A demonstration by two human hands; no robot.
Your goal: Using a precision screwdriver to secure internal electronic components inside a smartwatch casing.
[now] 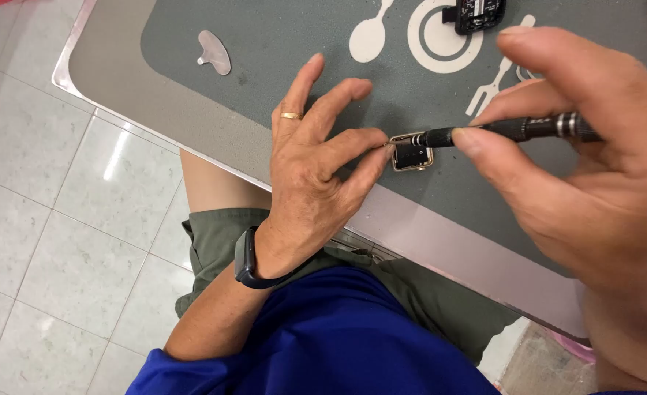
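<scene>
My left hand point(316, 168) pins a small square metal-framed casing with a dark inside point(412, 151) flat on the grey table mat point(265, 44), thumb and forefinger closed against its left edge, the other fingers fanned out loose above it. My right hand point(594, 168) has its grip closed round a slim black precision screwdriver with knurled silver rings point(528, 129), held nearly level, its tip set into the upper left part of the casing.

As I judge it, the work is mid-way: the casing lies open with its dark inside showing and the driver is engaged, but I cannot tell whether a screw is coming out or going in, nor how many remain.

The casing sits near the front edge of the table point(440, 241), close above my lap, so there is little margin toward me. Away from me the mat offers open room: a flat silver teardrop-shaped metal piece point(214, 51) lies well apart to the left, and a black device part point(479, 14) rests at the top, clear of both hands.
</scene>
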